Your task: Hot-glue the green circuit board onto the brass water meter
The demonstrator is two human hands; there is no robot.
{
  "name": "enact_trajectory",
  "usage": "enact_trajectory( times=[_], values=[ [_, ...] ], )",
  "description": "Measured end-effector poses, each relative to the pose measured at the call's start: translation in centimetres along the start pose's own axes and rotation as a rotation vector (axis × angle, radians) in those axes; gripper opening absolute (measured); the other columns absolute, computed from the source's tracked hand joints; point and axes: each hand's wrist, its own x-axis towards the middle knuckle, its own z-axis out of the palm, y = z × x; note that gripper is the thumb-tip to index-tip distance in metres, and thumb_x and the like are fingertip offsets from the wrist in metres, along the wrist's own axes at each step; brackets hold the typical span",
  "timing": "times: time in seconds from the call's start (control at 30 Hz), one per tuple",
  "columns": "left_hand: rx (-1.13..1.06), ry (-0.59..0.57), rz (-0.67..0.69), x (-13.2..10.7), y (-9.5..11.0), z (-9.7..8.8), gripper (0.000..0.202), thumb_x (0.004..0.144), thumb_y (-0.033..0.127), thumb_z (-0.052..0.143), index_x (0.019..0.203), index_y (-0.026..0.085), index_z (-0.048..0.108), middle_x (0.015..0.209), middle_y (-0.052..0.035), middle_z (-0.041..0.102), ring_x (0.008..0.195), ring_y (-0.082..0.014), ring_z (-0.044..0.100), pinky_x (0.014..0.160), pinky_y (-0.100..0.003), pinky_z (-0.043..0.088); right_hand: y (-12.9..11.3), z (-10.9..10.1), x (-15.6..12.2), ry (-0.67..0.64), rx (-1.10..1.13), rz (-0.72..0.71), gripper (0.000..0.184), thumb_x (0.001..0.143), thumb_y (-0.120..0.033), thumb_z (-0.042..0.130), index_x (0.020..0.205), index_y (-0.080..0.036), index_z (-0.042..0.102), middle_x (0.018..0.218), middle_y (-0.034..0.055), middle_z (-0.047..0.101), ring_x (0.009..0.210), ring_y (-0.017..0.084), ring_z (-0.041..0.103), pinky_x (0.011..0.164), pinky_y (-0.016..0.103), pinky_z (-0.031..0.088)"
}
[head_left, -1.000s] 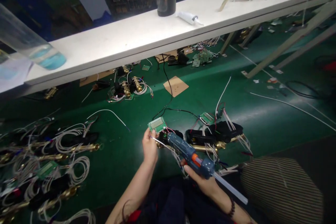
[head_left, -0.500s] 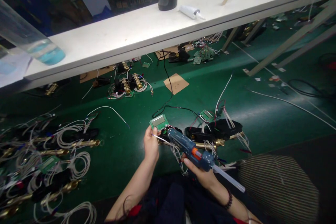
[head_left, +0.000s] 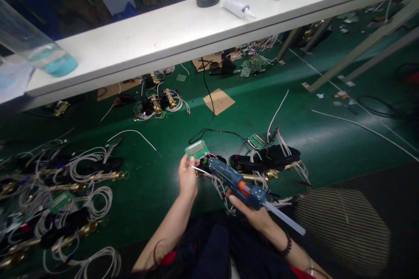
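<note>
My left hand (head_left: 188,176) pinches the lower edge of a green circuit board (head_left: 197,150) with a grey display, thumb on its near side. A white wire (head_left: 200,169) runs from beside that hand toward the right. In my right hand (head_left: 250,214) is a dark blue hot glue gun (head_left: 233,175), its nozzle end close to the board's right side. A clear glue stick (head_left: 284,219) sticks out of its back. Beneath the gun lies a brass-and-black meter assembly with coiled cables (head_left: 220,186), partly hidden by it.
Another display board (head_left: 257,141) and a black housing (head_left: 280,157) lie to the right. Many brass fittings with coiled cables (head_left: 98,205) crowd the left. A cardboard piece (head_left: 219,101) rests on the green mat. Above stands a white shelf (head_left: 137,39) with a glue tube (head_left: 238,8).
The view has shifted very slightly. Both hands keep nearly the same pose, with the board and glue gun still held; the board is tilted a touch differently.
</note>
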Motion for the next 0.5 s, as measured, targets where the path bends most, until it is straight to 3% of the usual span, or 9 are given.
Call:
enact_trajectory(
  times=[0.23,0.5],
  values=[
    [-0.015,0.001,-0.033,0.3,-0.4,-0.5,0.051,0.061,0.042,0.075,0.102,0.014,0.061,0.085,-0.0053,0.067,0.069,-0.0136,0.061,0.068,-0.026,0.048,-1.0,-0.6,-0.4,-0.031,-0.011,-0.058,0.044,0.07,-0.061,0.067,0.087,-0.021,0.071,0.091,0.0091,0.07,0.095,0.029,0.063,0.087,0.043,0.053],
    [0.002,-0.006,-0.038,0.2,-0.5,-0.6,0.055,0.06,0.045,0.075,0.103,0.014,0.06,0.087,-0.0061,0.066,0.07,-0.0147,0.061,0.068,-0.028,0.049,-1.6,-0.7,0.1,0.055,-0.01,-0.038,0.044,0.068,-0.062,0.067,0.081,-0.02,0.071,0.085,0.0076,0.07,0.086,0.028,0.065,0.084,0.045,0.052]
  ],
)
